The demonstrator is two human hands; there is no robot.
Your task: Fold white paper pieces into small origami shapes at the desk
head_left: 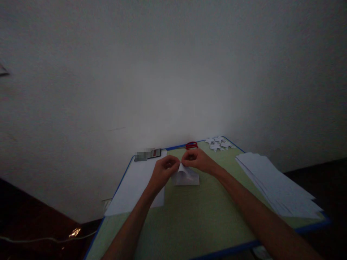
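Observation:
A small piece of white paper [187, 178] stands partly raised over the green table, its top drawn up to a point between my two hands. My left hand [165, 169] pinches it from the left, thumb and forefinger together near the peak. From the right, my right hand [197, 159] pinches the same peak with its fingertips. The two sets of fingertips nearly meet. The lower edge of the paper hangs toward me, close to the tabletop; I cannot tell whether it touches. Fine folds at the peak are hidden by the fingers.
Red-handled scissors [191, 145] lie at the back edge of the green table [189, 224]. Several folded paper shapes [217, 146] sit at the back right. A stack of white sheets [276, 184] is on the right. At left, a phone [155, 153] rests by a large white sheet [132, 191].

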